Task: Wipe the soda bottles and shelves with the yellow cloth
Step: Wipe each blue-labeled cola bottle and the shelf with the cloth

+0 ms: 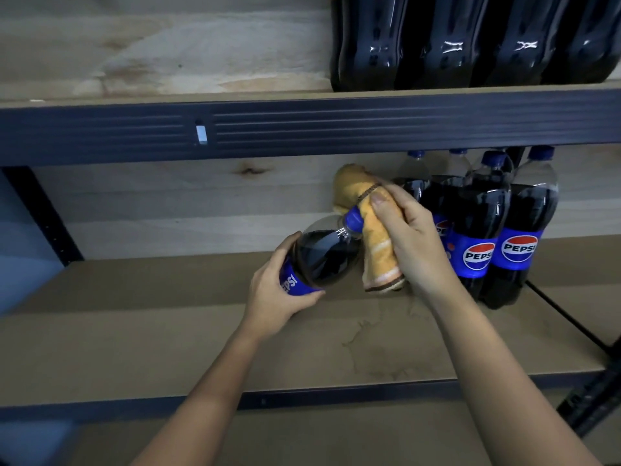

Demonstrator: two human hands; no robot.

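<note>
My left hand grips a Pepsi bottle around its blue label, holding it tilted above the middle shelf with its blue cap pointing up and right. My right hand clutches the yellow cloth, which is pressed against the bottle's cap and neck. The cloth's striped end hangs down below my fingers. Several more Pepsi bottles stand upright at the right of the same shelf, just behind my right hand.
A dark metal beam fronts the upper shelf, where a row of dark bottles stands at the right. A faint stain marks the middle shelf board. Dark uprights frame the left and right sides.
</note>
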